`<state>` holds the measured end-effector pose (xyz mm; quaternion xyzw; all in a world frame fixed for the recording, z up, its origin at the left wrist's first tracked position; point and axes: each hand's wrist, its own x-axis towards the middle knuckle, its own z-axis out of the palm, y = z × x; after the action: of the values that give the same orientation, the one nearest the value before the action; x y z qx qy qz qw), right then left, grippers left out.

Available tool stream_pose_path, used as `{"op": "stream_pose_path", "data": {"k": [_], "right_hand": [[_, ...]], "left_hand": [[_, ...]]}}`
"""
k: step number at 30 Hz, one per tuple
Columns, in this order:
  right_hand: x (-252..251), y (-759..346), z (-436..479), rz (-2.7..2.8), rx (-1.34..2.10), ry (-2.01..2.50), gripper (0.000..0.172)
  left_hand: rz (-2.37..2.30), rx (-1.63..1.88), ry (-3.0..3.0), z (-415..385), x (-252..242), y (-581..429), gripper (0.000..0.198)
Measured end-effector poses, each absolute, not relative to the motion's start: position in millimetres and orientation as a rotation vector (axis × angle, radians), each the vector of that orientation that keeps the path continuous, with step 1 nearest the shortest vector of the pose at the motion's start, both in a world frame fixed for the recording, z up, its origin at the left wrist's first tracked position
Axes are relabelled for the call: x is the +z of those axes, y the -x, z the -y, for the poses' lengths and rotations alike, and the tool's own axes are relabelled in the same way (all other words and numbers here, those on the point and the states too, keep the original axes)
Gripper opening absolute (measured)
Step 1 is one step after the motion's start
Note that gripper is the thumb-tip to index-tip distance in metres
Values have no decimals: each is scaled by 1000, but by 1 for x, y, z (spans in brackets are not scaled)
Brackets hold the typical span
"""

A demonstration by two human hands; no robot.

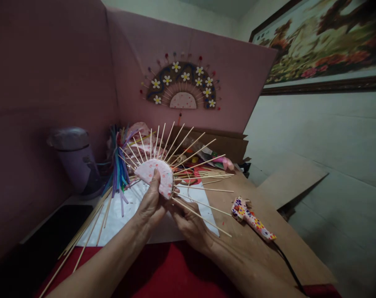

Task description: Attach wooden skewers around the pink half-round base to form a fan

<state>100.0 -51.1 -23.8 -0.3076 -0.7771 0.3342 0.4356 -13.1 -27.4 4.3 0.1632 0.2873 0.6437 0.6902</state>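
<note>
Raised above the table is a fan frame (152,169): a half-round base covered in white, pink-spotted paper, with several thin wooden sticks spreading from its curved edge. My left hand (152,200) is closed on the base, thumb flat on the front face and fingers hidden behind. My right hand (188,221) is closed at the lower right end of the base by the lowest sticks; its fingertips are partly hidden behind it. To the right lies a glue gun (251,219) wrapped in flower-patterned paper, its black cord running toward the front edge.
A finished fan with white flowers (184,76) hangs on the pink board (237,74). Left stand a lidded purple container (78,161) and colored pipe cleaners (118,169). Loose sticks (91,223) lie at front left, more sticks (215,171) behind. White paper (113,227) covers part of the table.
</note>
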Motion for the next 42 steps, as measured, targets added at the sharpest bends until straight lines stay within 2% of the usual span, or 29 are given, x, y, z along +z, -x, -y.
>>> {"op": "stream_pose_path", "data": {"k": [8, 16, 24, 27, 35, 42], "right_hand": [[-28, -101, 49, 1892, 720, 803, 25], [-27, -101, 47, 1789, 698, 801, 22], [-25, -106, 48, 1742, 658, 882, 25], [-22, -109, 44, 1612, 763, 849, 23], [-13, -120, 25, 1121, 1373, 829, 19], [-3, -133, 21, 876, 1647, 774, 22]], "left_hand": [[-468, 1434, -393, 28, 2, 12, 30], [-466, 1359, -573, 27, 7, 10, 8], [-442, 1652, -658, 14, 9, 2, 11], [-446, 1647, -661, 8, 5, 3, 10], [-557, 1494, -667, 3, 0, -7, 14], [-658, 1324, -835, 1, -3, -6, 18]]}}
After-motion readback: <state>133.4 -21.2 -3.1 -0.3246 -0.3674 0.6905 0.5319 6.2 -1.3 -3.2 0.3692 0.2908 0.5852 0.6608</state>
